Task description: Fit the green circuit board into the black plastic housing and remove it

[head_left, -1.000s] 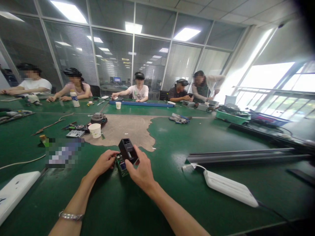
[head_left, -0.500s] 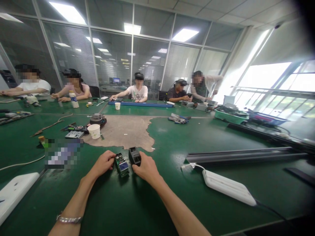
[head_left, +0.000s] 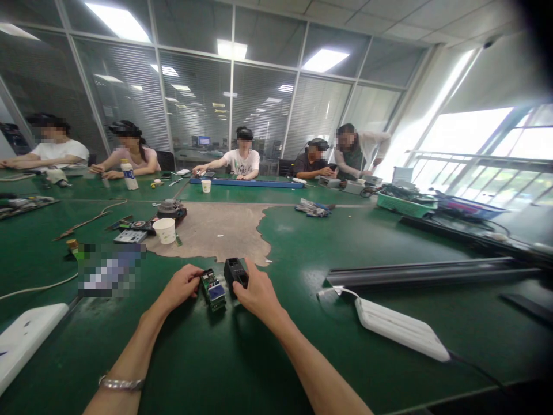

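Right fingers [head_left: 252, 271] around black housing [head_left: 233, 270], long axis forward, slightly leftward.

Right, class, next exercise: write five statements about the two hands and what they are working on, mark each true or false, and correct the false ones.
1. The right hand holds a black housing. True.
2. The left hand holds a paper cup. False: it is at the edge of a small circuit board.
3. The circuit board carries a blue screen. True.
4. The circuit board sits inside the black housing. False: the two are apart, side by side, with green tabletop showing between them.
5. A silvery bracelet is worn on the left arm. True.
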{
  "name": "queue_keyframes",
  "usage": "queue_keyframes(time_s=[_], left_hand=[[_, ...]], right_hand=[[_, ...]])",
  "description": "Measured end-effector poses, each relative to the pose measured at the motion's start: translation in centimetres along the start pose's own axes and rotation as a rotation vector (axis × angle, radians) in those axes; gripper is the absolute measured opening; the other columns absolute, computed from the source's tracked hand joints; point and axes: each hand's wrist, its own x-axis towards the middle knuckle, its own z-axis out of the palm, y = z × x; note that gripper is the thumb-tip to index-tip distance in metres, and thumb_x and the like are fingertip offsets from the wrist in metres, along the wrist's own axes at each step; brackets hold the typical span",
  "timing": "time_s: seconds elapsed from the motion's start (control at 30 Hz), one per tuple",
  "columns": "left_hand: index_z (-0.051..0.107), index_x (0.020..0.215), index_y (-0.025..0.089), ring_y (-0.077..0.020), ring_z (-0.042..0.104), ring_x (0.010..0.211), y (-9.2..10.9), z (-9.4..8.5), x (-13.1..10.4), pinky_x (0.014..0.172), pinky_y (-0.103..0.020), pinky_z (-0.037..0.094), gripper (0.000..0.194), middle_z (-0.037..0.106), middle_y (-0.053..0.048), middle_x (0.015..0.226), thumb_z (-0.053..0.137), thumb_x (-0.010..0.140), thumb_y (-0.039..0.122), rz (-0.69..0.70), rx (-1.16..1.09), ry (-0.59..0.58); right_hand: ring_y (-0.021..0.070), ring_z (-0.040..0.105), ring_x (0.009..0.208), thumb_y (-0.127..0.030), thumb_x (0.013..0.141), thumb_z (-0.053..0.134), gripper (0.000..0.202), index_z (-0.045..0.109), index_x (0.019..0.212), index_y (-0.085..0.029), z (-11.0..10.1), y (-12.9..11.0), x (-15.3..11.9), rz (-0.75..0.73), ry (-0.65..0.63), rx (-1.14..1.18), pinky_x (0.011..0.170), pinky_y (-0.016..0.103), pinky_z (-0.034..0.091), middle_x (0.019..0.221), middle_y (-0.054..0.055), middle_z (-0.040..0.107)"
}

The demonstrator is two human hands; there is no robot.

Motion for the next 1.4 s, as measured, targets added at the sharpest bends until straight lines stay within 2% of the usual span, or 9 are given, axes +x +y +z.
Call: queue_keyframes(time_s=[0.1,0.23,0.43,0.67,1.0,1.1,1.2,1.3,1.4], left_hand=[[0.065,0.100,0.017,-0.0115,0.058,0.062,0.0,0.0,-0.1,0.051,-0.024,0.053,0.031,0.052,-0.003,0.093,0.048,0.081,0.035,-0.002,-0.020,0.010],[0.065,0.099,0.017,-0.0118,0.058,0.062,-0.2,0.0,0.0,0.052,-0.025,0.053,0.031,0.053,-0.004,0.093,0.049,0.082,0.037,0.005,-0.035,-0.009],[0.063,0.102,0.017,-0.0132,0.059,0.064,-0.6,0.0,0.2,0.051,-0.025,0.052,0.032,0.055,-0.004,0.094,0.051,0.081,0.038,0.026,-0.045,-0.015],[0.059,0.112,0.017,-0.0114,0.057,0.058,-0.4,0.0,0.2,0.050,-0.025,0.051,0.038,0.059,-0.005,0.093,0.052,0.080,0.036,0.016,-0.098,-0.017],[0.056,0.116,0.015,-0.0162,0.060,0.068,0.5,-0.2,-0.3,0.052,-0.025,0.050,0.041,0.063,-0.006,0.089,0.050,0.084,0.040,0.036,-0.113,-0.115],[0.055,0.119,0.016,-0.0175,0.061,0.073,0.2,-0.1,-0.2,0.051,-0.024,0.051,0.044,0.061,-0.008,0.098,0.053,0.080,0.037,0.021,-0.114,-0.070],[0.055,0.121,0.020,-0.0142,0.060,0.070,0.0,-0.2,-0.1,0.051,-0.023,0.051,0.045,0.056,-0.008,0.106,0.049,0.078,0.029,0.006,-0.117,-0.028],[0.055,0.121,0.019,-0.0108,0.057,0.062,-0.1,-0.2,-0.1,0.050,-0.023,0.050,0.046,0.056,-0.006,0.097,0.041,0.078,0.025,-0.021,-0.160,0.001],[0.057,0.119,0.017,-0.0113,0.055,0.060,0.0,-0.2,0.0,0.049,-0.022,0.049,0.044,0.056,-0.004,0.089,0.039,0.080,0.029,-0.056,-0.172,0.012]], right_hand=[[0.0226,0.063,0.086,-0.032,0.079,0.055,0.059,0.040,0.134,-0.016,-0.4,-1.1,-0.1,-0.013,0.075,0.142,0.076,0.032,0.046,0.095,0.008,0.068],[0.0199,0.064,0.083,-0.032,0.079,0.055,0.061,0.039,0.136,-0.016,-0.4,-2.7,-0.7,-0.086,0.086,0.264,0.076,0.030,0.047,0.095,0.005,0.069],[0.0189,0.063,0.073,-0.030,0.078,0.057,0.055,0.045,0.131,-0.019,0.4,-4.0,-1.5,-0.144,0.071,0.206,0.067,0.027,0.046,0.083,0.002,0.068],[0.0212,0.061,0.089,-0.031,0.080,0.056,0.050,0.046,0.128,-0.024,0.8,-5.1,-1.6,-0.207,0.111,0.106,0.079,0.029,0.045,0.102,0.004,0.065],[0.0228,0.059,0.092,-0.032,0.078,0.056,0.052,0.046,0.128,-0.021,1.2,-4.6,-1.6,-0.223,0.076,-0.001,0.082,0.031,0.043,0.101,0.007,0.064],[0.0229,0.058,0.092,-0.033,0.078,0.058,0.048,0.048,0.124,-0.021,1.5,-4.5,-1.7,-0.228,0.043,-0.031,0.081,0.031,0.043,0.098,0.007,0.064],[0.0228,0.058,0.092,-0.034,0.080,0.057,0.042,0.051,0.119,-0.021,1.9,-4.5,-1.9,-0.250,0.029,-0.050,0.082,0.032,0.042,0.096,0.007,0.064],[0.0237,0.058,0.092,-0.041,0.079,0.059,0.045,0.050,0.118,-0.020,2.2,-4.3,-2.1,-0.215,0.036,-0.073,0.081,0.033,0.042,0.095,0.008,0.064],[0.0248,0.058,0.088,-0.054,0.075,0.061,0.049,0.054,0.109,-0.019,2.8,-3.7,-2.2,-0.162,0.015,-0.110,0.078,0.034,0.043,0.093,0.009,0.063]])
